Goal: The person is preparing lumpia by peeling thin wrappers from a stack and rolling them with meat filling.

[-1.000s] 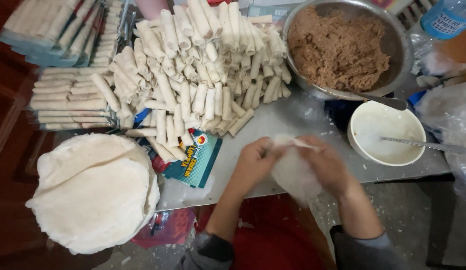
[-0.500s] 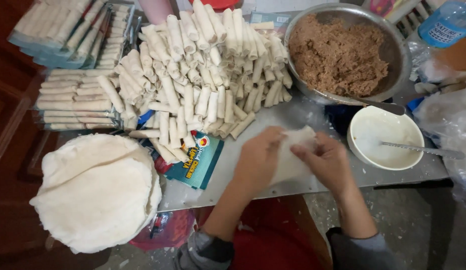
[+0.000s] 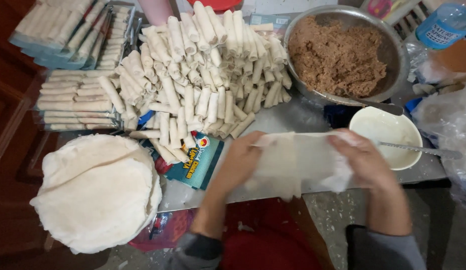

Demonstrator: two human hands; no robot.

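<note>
Wrapper separation: both hands grip one thin sheet, lower centre of frame.

The left hand (image 3: pixel 240 160) pinches the left edge of the wrapper (image 3: pixel 298 162); the right hand (image 3: pixel 365 160) pinches its right edge, holding it stretched just above the tabletop (image 3: pixel 288 117). The step appears to be opening out a single sheet. The next move likely calls for laying it flat, near the filling bowl (image 3: pixel 343 55) at upper right. The wrapper stack (image 3: pixel 98 190) lies lower left, the rolls (image 3: pixel 203 70) upper centre.

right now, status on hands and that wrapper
Left hand and right hand both gripping thin wrapper sheet, stretched between them above table edge. Nothing in the way; white bowl just beyond right hand.
</note>
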